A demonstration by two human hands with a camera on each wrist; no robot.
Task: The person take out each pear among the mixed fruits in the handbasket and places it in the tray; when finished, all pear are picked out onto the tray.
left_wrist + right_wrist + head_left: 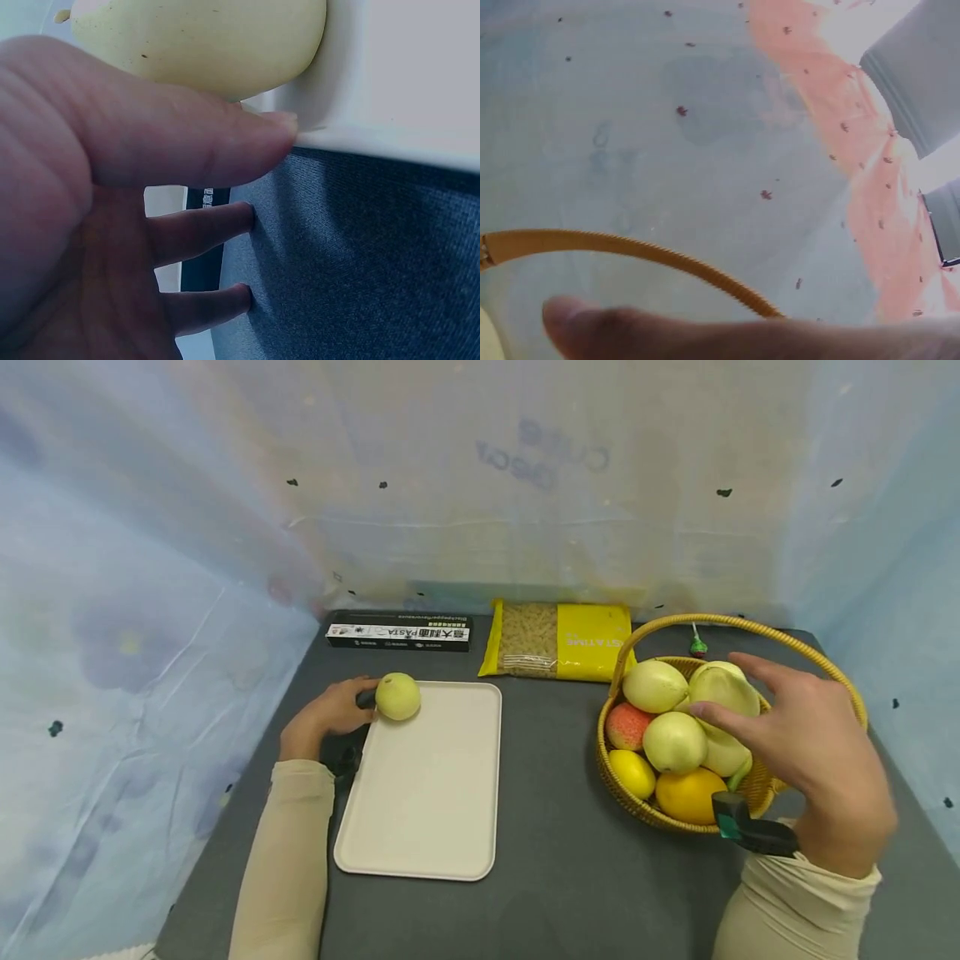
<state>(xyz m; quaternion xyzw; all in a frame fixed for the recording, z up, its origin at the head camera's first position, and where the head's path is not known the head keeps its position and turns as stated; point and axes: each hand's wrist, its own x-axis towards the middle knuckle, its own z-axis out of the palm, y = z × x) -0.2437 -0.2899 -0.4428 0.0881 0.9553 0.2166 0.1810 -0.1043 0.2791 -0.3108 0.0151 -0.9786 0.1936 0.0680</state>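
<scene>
Left hand [330, 710] is relaxed, right beside 1 pear [398, 697] on the white tray's [423, 793] far-left corner. Right hand's [817, 735] splayed over the pears [675, 742] in the wicker basket [626, 799].

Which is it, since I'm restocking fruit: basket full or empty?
Nearly full: the basket shows fruit heaped to its rim, though the right hand hides part.

1. From my head, I'm looking forward and down over the tray [427, 793] and basket [626, 799].
2. My left-wrist camera is peering closely across my left hand [120, 150], sharing the pale fruit [210, 45] and tray with the head view.
3. My right-wrist camera is facing the sheet [720, 157], sharing the basket's handle [630, 245] with the head view.
</scene>
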